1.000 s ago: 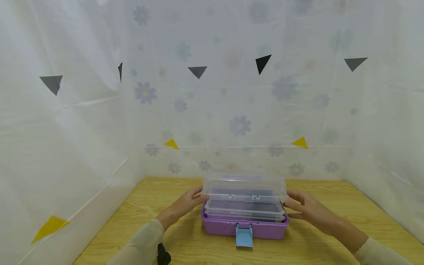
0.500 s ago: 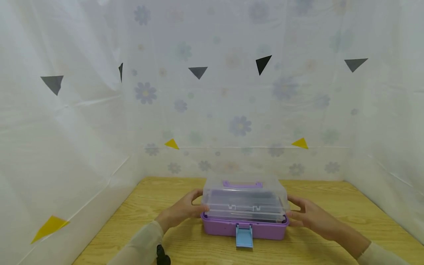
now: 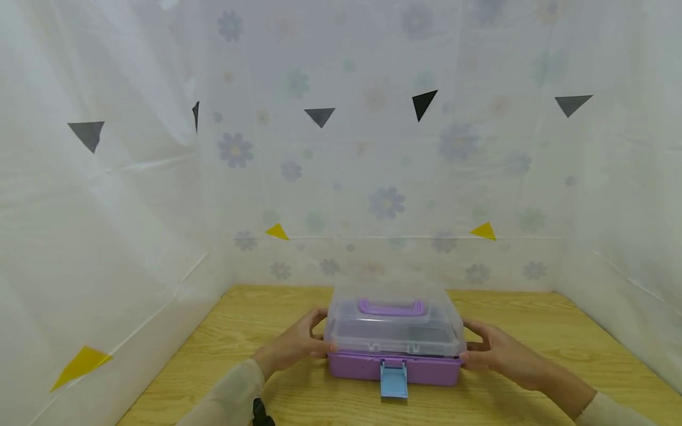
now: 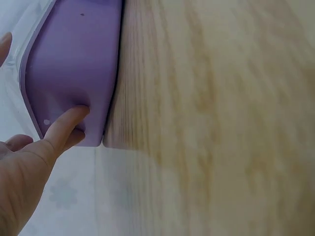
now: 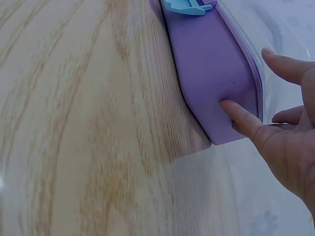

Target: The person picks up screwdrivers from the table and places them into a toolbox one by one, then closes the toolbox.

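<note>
A storage box with a purple base (image 3: 358, 367) stands on the table, its clear plastic lid (image 3: 346, 334) down over it. The light blue latch (image 3: 393, 381) hangs loose at the front. At the box's left end is my left hand (image 3: 295, 343), its thumb by the lid's front corner. In the left wrist view, straight fingers (image 4: 69, 123) touch the base's end wall. My right hand (image 3: 498, 352) lies against the right end likewise; its fingers (image 5: 242, 117) touch the purple wall in the right wrist view, with the thumb beside the lid.
A purple carrying handle (image 3: 391, 309) lies on top of the lid. The wooden table (image 3: 256, 313) reaches back to a white flowered curtain (image 3: 373, 148) with black and yellow triangles stuck on it. Similar sheeting hangs at both sides.
The clear lid has swung down and forward from a raised tilt onto the purple base, and the handle has come into view. Both hands have moved slightly lower along the ends.
</note>
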Motion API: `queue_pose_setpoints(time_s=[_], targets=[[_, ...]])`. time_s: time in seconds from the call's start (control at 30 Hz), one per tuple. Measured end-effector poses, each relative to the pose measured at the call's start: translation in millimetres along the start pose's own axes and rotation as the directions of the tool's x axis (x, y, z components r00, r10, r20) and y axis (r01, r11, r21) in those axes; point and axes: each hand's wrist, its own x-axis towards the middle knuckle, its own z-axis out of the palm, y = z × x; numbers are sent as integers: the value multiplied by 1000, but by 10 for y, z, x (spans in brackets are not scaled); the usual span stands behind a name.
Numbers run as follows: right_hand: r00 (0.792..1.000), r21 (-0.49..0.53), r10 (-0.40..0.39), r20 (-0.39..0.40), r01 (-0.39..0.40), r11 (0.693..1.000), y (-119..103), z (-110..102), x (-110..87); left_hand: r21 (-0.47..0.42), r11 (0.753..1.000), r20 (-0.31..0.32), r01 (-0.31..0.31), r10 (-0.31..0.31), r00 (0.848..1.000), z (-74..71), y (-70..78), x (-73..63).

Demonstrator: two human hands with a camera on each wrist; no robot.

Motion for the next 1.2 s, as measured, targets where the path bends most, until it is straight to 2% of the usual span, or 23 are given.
queue_pose_setpoints(time_s=[0.37, 0.7, 1.2], targets=[[1000, -12, 9, -3, -9, 1000, 2, 23, 1, -29, 1000, 15, 1, -1, 1000, 24, -5, -23], [999, -51, 25, -24, -26, 998, 8, 38, -16, -22, 1000, 2, -5, 5, 1000, 17, -22, -18], [996, -173, 61, -68, -71, 982, -77, -8, -17, 28, 1000, 8, 11, -11, 1000, 7, 28, -27]])
